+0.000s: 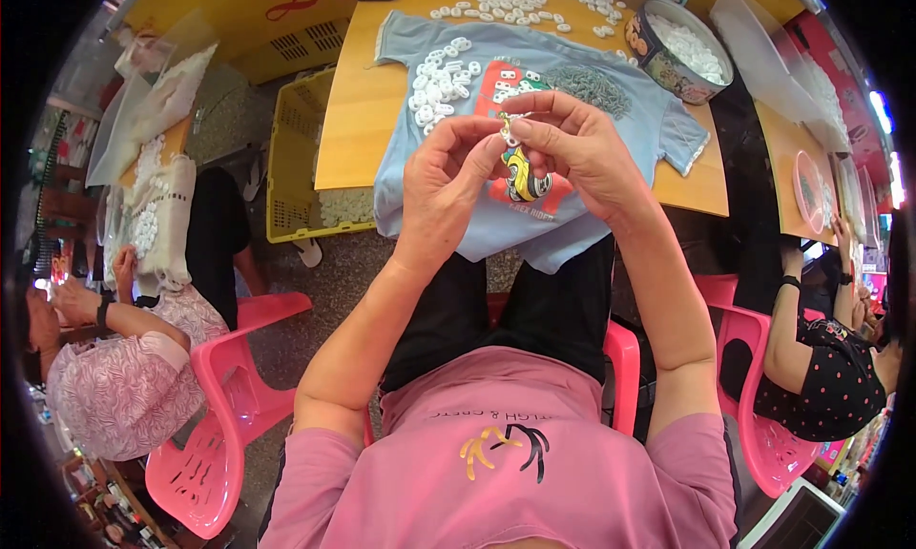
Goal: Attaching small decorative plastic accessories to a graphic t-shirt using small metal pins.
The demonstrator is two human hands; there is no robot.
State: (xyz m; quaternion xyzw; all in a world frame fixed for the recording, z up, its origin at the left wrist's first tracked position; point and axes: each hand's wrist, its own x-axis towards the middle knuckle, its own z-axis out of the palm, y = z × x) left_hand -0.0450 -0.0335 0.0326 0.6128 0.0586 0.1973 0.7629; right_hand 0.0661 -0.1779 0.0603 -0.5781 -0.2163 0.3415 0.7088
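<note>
Both hands meet above a light blue T-shirt spread over the table edge and my lap. Pinched at the fingertips of my left hand and my right hand is a keychain. Its charm is a yellow and green cartoon figure on a dark wheel, hanging below a small white link and a gold-coloured clasp. The fingers partly cover the clasp and link. Beyond my left hand lies a pile of white oval two-hole plastic pieces. A heap of grey metal chain or ring parts sits beyond my right hand.
More white pieces are scattered at the table's far end. A round patterned tin full of white pieces stands at the right. A yellow crate is left of the table. One person sits at the left, another at the right, on pink chairs.
</note>
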